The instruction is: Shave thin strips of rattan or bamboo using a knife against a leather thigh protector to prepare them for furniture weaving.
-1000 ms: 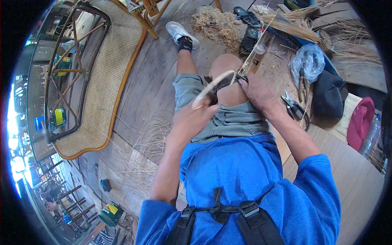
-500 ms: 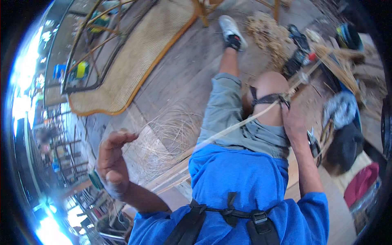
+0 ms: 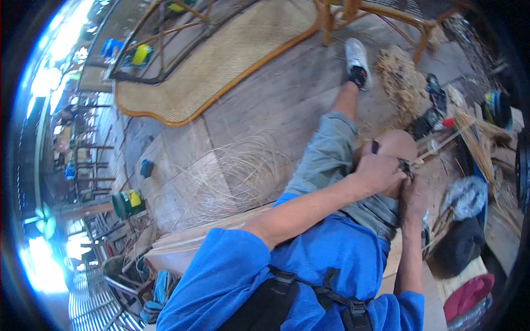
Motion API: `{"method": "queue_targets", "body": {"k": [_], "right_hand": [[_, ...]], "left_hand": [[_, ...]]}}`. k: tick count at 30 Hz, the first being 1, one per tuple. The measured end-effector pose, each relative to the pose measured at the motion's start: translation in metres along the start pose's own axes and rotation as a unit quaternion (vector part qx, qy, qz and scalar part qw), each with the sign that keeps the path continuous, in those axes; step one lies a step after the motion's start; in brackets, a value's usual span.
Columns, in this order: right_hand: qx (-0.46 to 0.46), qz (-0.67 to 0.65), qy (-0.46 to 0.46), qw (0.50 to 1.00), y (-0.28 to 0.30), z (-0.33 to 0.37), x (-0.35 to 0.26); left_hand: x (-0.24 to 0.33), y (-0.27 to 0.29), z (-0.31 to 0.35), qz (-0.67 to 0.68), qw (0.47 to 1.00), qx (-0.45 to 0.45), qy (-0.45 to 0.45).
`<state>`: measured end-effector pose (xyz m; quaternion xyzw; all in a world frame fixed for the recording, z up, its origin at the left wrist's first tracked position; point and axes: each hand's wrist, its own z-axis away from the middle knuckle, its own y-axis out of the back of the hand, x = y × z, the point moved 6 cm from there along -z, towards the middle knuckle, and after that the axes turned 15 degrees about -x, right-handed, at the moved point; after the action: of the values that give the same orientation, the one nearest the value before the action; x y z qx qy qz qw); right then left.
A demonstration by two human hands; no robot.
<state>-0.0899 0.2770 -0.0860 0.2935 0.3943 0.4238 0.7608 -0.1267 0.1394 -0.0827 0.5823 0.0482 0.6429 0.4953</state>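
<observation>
1. Head view, the hands: both meet at the raised right knee [image 3: 393, 148]. The left hand [image 3: 377, 172] is closed in a fist over a dark small tool or clamp [image 3: 406, 165] strapped against the knee. The right hand [image 3: 411, 193] sits just beneath it with its fingers curled; what it pinches is hidden by the left hand.

2. Head view, the work: a thin rattan strip [image 3: 441, 146] runs from the hands out to the right, toward bundled cane [image 3: 477, 143] on the floor. The step in hand looks like drawing or trimming the strip through the tool at the knee.

3. Head view, the next move: judging by the grip, it calls for a steady pull along the strip's line while the fist keeps the tool pressed still.

4. Head view, surroundings: loose cane strands [image 3: 237, 176] lie on the plank floor [image 3: 287, 99] near a woven rattan panel [image 3: 221, 60].
</observation>
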Motion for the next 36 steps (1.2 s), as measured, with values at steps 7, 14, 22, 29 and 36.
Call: {"method": "queue_targets", "body": {"k": [7,14,22,29,36], "right_hand": [[-0.014,0.015,0.013,1.000,-0.001,-0.005,-0.013],[0.016,0.046,0.021,0.999,0.006,-0.012,0.002],[0.058,-0.158,0.123,0.978,0.016,-0.017,0.026],[0.058,-0.119,0.072,0.989,0.042,-0.009,0.029],[0.014,0.029,0.077,0.996,0.001,-0.006,-0.004]], "left_hand": [[-0.017,-0.004,0.004,0.068,0.996,-0.035,-0.034],[-0.075,0.025,0.152,0.161,0.956,-0.227,0.089],[-0.065,0.041,0.241,0.273,0.937,-0.125,0.180],[-0.008,0.011,0.031,0.188,0.980,-0.059,-0.018],[-0.011,-0.004,0.013,0.120,0.989,-0.025,-0.083]]}}
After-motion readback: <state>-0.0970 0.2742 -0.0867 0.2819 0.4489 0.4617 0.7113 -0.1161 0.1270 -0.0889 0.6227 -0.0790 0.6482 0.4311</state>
